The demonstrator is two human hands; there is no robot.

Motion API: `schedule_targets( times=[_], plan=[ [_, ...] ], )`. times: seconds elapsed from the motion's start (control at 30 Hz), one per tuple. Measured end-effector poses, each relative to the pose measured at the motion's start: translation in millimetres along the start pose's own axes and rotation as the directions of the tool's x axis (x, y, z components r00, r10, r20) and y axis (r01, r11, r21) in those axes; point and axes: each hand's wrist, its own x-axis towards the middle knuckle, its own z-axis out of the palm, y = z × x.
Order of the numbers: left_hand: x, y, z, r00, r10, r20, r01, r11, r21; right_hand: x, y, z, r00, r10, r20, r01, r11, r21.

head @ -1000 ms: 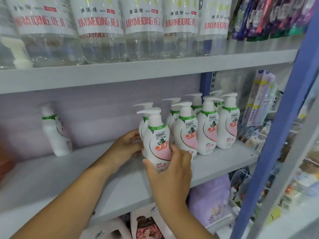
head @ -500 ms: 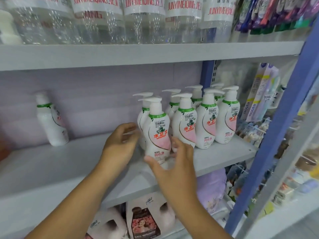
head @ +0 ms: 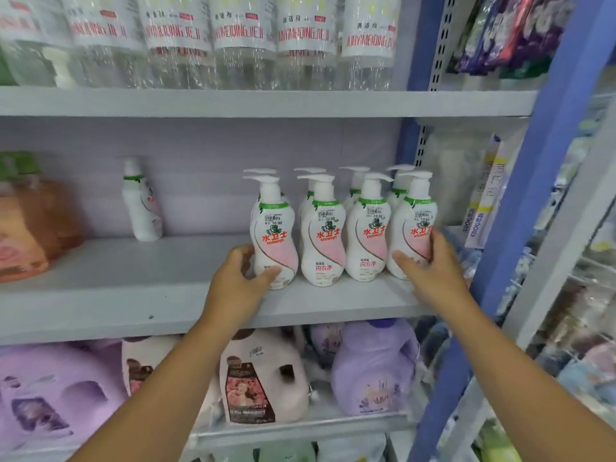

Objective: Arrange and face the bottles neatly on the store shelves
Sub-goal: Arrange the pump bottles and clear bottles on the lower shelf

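My left hand (head: 238, 278) grips the leftmost front bottle (head: 274, 235), my right hand (head: 430, 261) the rightmost bottle (head: 413, 228); rear bottles mostly hidden.

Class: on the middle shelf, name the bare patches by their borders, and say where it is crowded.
Bare: between the lone pump bottle and the left hand; also the shelf front strip left of it. Crowded: the pump-bottle block up to the blue upright.

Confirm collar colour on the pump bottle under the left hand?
Green, a band round the neck of the pump bottle that the left hand grips. Head view shows it clearly.
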Motion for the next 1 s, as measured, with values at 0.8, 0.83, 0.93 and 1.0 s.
schedule_targets(
  times=[0.8,0.83,0.93,1.0],
  plan=[
    [14.7,9.2,-8.3,0.99,0.015,0.14,0.01,0.984,-0.179,-5.0,-5.7,-4.0,0.998,-0.051,0.035,0.049,0.998,0.049],
    [14.6,12.4,-6.7,0.987,0.028,0.158,0.006,0.978,-0.208,-4.8,-5.6,-3.9,0.998,-0.047,0.035,0.045,0.998,0.049],
    [14.7,12.3,0.2,0.995,0.025,0.096,0.004,0.96,-0.28,-5.9,-5.5,-4.5,0.998,-0.039,0.04,0.037,0.998,0.051],
    [15.6,9.8,0.5,0.995,0.025,0.096,0.005,0.955,-0.296,-5.5,-5.8,-4.5,0.999,-0.035,0.034,0.033,0.998,0.054]
  ],
)
